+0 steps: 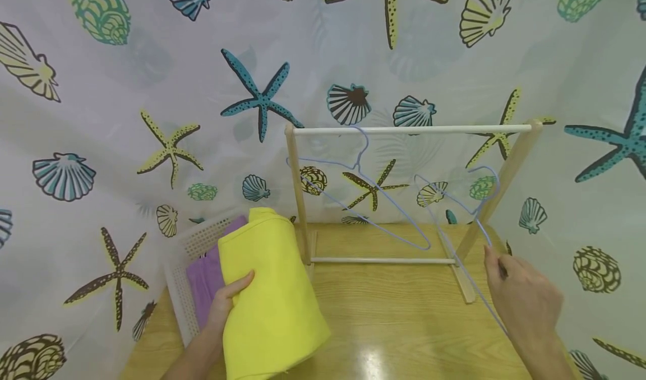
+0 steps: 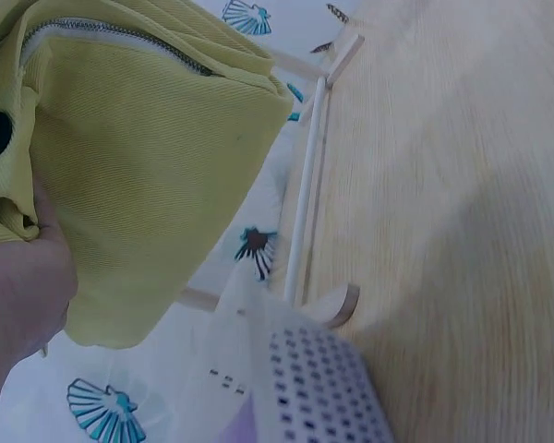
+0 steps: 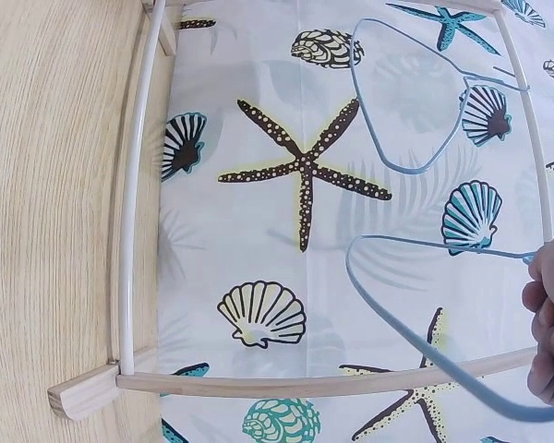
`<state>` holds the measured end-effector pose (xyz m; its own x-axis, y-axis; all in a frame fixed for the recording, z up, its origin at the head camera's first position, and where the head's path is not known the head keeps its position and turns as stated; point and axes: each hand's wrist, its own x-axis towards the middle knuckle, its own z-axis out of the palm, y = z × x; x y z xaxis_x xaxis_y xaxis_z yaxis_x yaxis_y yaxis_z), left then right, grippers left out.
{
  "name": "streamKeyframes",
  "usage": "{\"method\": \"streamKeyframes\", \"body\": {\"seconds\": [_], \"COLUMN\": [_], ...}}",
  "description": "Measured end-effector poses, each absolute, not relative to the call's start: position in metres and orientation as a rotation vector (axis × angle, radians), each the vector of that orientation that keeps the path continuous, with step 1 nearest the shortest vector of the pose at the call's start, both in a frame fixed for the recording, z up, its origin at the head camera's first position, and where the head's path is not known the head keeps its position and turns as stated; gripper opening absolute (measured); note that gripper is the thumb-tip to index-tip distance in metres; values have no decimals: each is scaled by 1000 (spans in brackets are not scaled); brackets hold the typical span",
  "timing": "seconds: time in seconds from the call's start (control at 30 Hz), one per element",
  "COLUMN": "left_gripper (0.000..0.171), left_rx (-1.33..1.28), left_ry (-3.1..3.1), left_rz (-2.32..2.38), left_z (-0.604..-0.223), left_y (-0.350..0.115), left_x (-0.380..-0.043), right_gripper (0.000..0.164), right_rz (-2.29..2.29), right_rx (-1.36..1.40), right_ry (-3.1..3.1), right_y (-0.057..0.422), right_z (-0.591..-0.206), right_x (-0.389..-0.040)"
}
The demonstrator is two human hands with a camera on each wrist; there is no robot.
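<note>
My left hand (image 1: pixel 224 307) holds a folded yellow garment (image 1: pixel 270 296), its thumb on top and the other fingers hidden behind the cloth. A metal zip and a dark button show on this yellow garment (image 2: pixel 148 157) in the left wrist view; whether it is trousers or a skirt I cannot tell. On the right, my right hand (image 1: pixel 525 293) grips a thin blue clothes hanger (image 1: pixel 497 186) near its shoulder, below the hook. In the right wrist view, the curled fingers (image 3: pixel 549 341) are around this hanger's wire. A second blue hanger (image 1: pixel 391 200) hangs from the rack's top rail.
The wooden rack (image 1: pixel 510 167) with white rails (image 1: pixel 414 129) stands at the back of the wooden table (image 1: pixel 383 324). Left of it, a white perforated basket (image 1: pixel 174 293) contains purple cloth (image 1: pixel 202 285). A curtain (image 1: pixel 303 43) printed with shells and starfish surrounds the table.
</note>
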<state>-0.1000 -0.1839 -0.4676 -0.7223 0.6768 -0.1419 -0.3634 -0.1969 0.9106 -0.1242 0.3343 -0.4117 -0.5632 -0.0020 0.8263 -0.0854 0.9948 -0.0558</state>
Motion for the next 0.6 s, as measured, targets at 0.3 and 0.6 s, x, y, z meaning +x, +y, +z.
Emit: {"method": "streamKeyframes", "body": {"seconds": [0.3,0.6], "left_gripper": [35,26], "left_rx": [-81,58], "left_ry": [1261,1322], "left_rz": [2195,2359], "left_z": [-426,-430], "left_y": [-197,-228], "left_x": [-123,-147], "right_gripper": [53,52], "right_rz": [121,128], "right_rx": [51,72], "right_ry": [-2169,-2167], "right_y": [331,331], "right_z": [-411,-412], "right_x": [-122,-123]}}
